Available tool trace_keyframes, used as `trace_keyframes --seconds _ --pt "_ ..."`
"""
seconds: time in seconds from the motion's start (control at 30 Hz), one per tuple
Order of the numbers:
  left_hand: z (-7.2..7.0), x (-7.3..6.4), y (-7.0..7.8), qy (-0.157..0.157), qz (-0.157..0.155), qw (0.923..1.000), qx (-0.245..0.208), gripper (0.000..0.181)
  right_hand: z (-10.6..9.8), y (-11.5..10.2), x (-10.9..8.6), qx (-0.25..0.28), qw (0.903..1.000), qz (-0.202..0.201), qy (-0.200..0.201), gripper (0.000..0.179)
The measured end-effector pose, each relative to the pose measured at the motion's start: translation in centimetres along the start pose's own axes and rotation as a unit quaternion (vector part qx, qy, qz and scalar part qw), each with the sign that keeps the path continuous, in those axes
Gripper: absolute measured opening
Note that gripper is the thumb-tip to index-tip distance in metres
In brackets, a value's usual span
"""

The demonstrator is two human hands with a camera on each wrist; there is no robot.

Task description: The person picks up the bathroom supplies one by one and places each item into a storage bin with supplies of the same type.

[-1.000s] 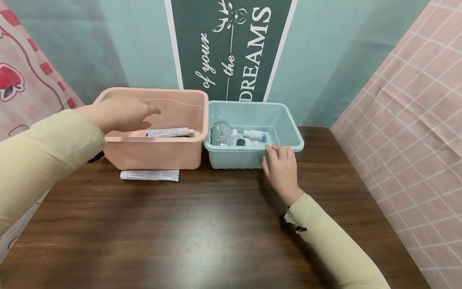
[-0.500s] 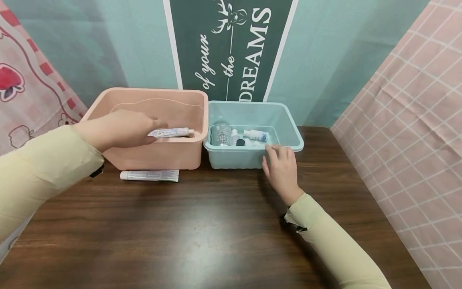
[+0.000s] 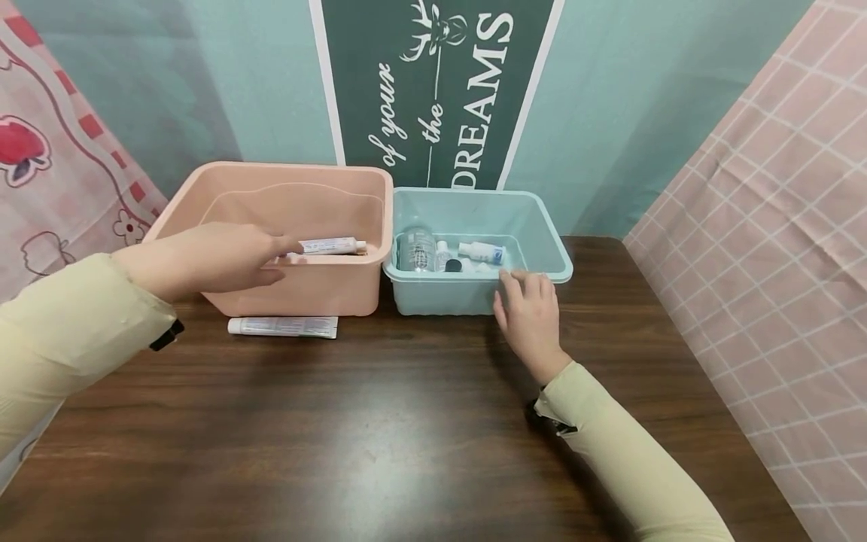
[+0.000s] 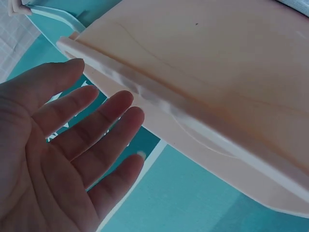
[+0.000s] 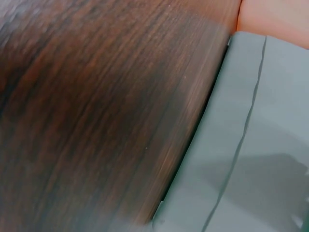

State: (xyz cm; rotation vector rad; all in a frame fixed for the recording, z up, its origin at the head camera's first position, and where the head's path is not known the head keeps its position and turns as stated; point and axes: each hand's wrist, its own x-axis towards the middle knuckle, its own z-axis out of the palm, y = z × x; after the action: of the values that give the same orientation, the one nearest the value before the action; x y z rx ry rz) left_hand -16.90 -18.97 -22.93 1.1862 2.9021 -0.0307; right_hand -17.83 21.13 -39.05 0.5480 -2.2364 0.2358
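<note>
My left hand (image 3: 237, 256) is above the front rim of the pink bin (image 3: 318, 290). In the left wrist view its palm shows, fingers (image 4: 104, 150) relaxed and spread, holding nothing. In the head view, a toothpaste tube (image 3: 328, 246) lies inside the bin just beyond the fingertips, partly covered by them. Another toothpaste tube (image 3: 284, 326) lies on the table before this bin. My right hand (image 3: 531, 320) rests at the front rim of the blue bin (image 3: 440, 297), fingers over the edge and thumb by the outer wall. The right wrist view does not show this hand.
Inside the blue bin are a clear bottle (image 3: 418, 251), a small white tube (image 3: 481, 252) and a black cap (image 3: 453, 266). Both bins stand side by side on the wooden table (image 3: 379, 436), against a teal backdrop (image 3: 596, 113). A pink grid cloth (image 3: 765, 248) bounds the right side.
My left hand has come down from inside the pink bin and back toward its front rim, drawing left, away from the tube. My right hand has stayed put.
</note>
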Motion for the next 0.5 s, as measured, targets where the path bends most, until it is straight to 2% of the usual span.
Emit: trace_keyframes --seconds 0.2,0.33,0.5 --pt "0.5 -0.7 -0.1 -0.015 -0.023 0.9994 -0.021 0.022 0.2 0.0 -0.1 0.002 1.0000 -0.001 0.005 0.033" --pt "1.0 -1.0 -0.1 -0.041 -0.035 0.9980 -0.033 0.025 0.2 0.1 -0.1 -0.002 1.0000 -0.001 0.004 0.033" --pt "2.1 -1.4 0.1 -0.057 -0.025 0.9975 -0.033 0.032 0.3 0.0 -0.3 -0.002 1.0000 0.003 -0.002 0.035"
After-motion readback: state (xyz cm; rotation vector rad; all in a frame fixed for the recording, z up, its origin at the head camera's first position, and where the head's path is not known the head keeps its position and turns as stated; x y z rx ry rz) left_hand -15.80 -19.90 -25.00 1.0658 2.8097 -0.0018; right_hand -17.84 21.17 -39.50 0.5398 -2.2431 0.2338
